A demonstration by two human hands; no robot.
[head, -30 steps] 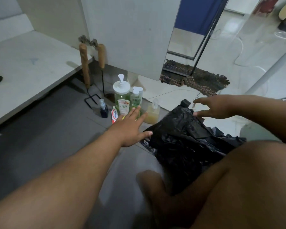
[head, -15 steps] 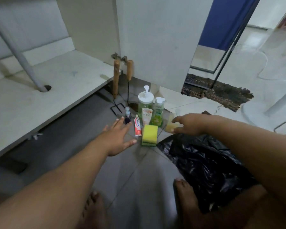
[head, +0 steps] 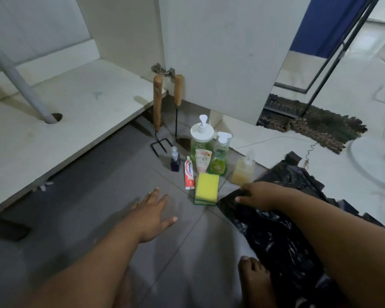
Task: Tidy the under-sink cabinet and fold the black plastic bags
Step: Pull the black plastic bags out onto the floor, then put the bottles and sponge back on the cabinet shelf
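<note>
Left hand (head: 152, 213): fingers straight and spread, palm down over the grey floor (head: 80, 196), holding nothing; contact with the floor cannot be judged. Right hand (head: 261, 195): fingers curled down on the near-left edge of the black plastic bags (head: 276, 236), gripping the plastic. The bags lie crumpled on the floor at right, partly under the right forearm, beside a bare foot (head: 255, 278).

Just left of the right hand: yellow sponge (head: 206, 187), standing on edge. Behind it, grouped close: toothpaste tube (head: 189, 173), tube of face wash (head: 202, 162), large green pump bottle (head: 201, 135), smaller green bottle (head: 220, 156), yellowish soap bottle (head: 243, 168), small dark bottle (head: 175, 160).

Further back, two wooden-handled tools (head: 157, 103) lean against the open cabinet door (head: 220, 52) near its hinge. Cabinet shelf (head: 60, 121) at left carries only a grey pipe (head: 20, 81) passing through a hole.
</note>
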